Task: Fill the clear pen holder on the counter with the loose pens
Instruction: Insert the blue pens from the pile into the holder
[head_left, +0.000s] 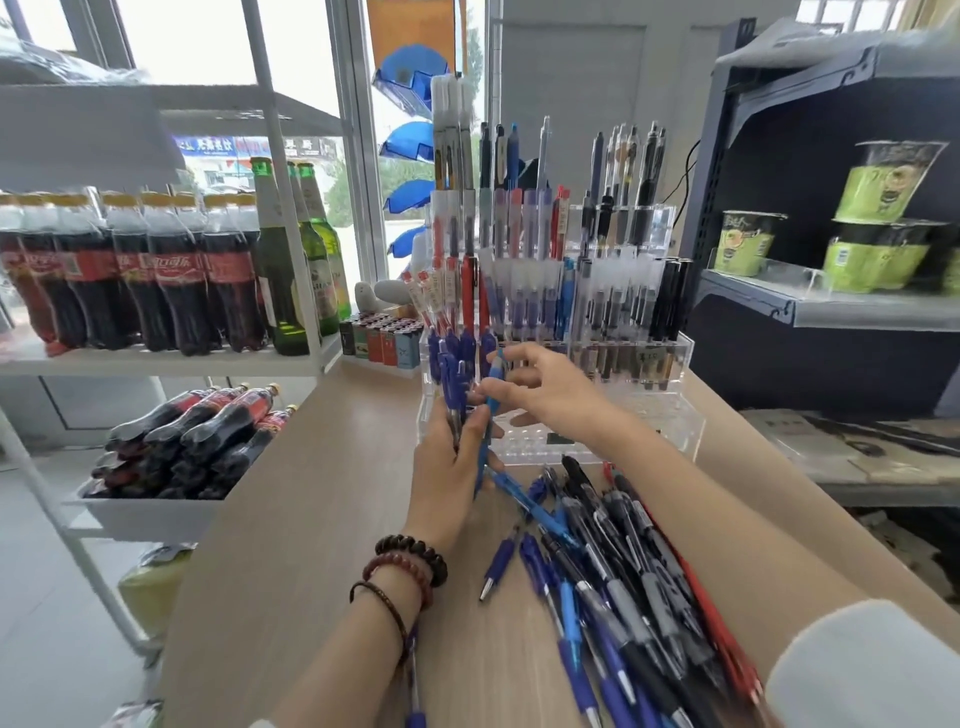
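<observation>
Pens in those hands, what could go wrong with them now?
1. The left hand grips a bunch of dark blue pens while the right hand pinches a light blue pen beside them. Some might slip out.
2. The right forearm lies right beside the loose pens on the counter. It could sweep some off.
3. The clear pen holder is tall and crowded. A bump might topple pens.

Loose pens (628, 597) run off bottom edge; pen holder (685, 358) labels blurred (unreadable); left fingers (475, 428) partly cover blue pens (457, 364).
</observation>
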